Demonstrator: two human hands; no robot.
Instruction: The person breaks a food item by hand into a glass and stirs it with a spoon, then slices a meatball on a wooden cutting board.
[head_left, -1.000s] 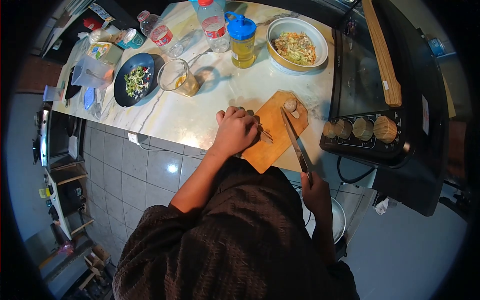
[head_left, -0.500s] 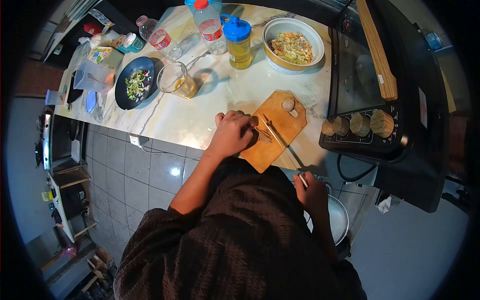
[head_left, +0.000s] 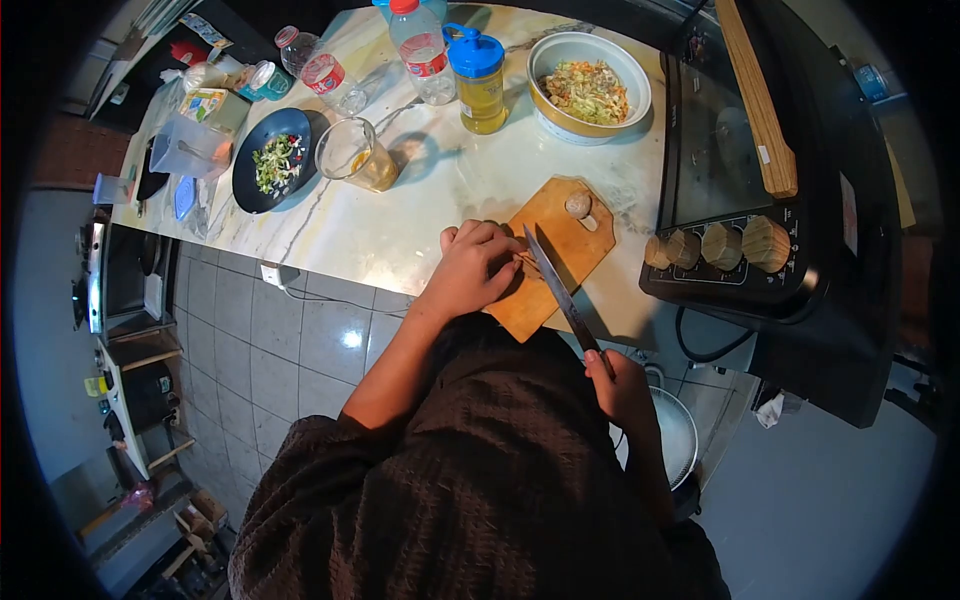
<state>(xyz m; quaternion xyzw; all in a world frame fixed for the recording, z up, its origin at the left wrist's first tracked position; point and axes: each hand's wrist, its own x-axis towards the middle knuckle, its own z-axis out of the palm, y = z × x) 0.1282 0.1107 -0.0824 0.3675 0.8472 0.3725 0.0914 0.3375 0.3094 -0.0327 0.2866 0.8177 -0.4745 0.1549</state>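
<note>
On the wooden cutting board lies a round greyish-brown ball of food, close to the hole at its far end. My left hand rests at the board's left side, its fingers curled down on small brown slices of food. Their exact kind is hard to make out. Held by its handle in my right hand is a long knife, its blade slanting across the board with the tip near the slices and my left fingertips.
Behind the board stand a bowl of shredded vegetables, an oil bottle, plastic bottles and a tilted cup. A dark plate holds chopped vegetables. An oven borders the right; a round pan sits below the table edge.
The knife has turned so that its broad blade shows, and its tip sits slightly higher. My left hand stays nearly in place over the slices.
</note>
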